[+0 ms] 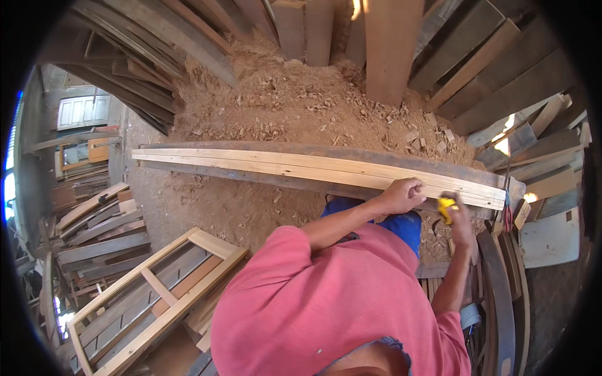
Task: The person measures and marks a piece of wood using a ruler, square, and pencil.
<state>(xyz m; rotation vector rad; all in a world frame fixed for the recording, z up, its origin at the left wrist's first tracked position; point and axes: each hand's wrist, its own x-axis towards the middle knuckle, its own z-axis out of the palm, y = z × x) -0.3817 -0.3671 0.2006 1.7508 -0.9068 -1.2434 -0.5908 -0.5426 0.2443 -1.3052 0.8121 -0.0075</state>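
Note:
Long pale wooden strips lie side by side along a dark narrow plank bench in front of me. My left hand is closed, its fingers curled in over the near edge of the strips; whatever it may hold is hidden. To its right, my right hand grips a yellow tape measure close to the near edge of the strips. No drawn-out blade can be made out.
Sawdust and wood chips cover the ground beyond the bench. Upright boards lean at the far side. A pale wooden frame stands at the lower left, near stacked offcuts. Dark boards stand at my right.

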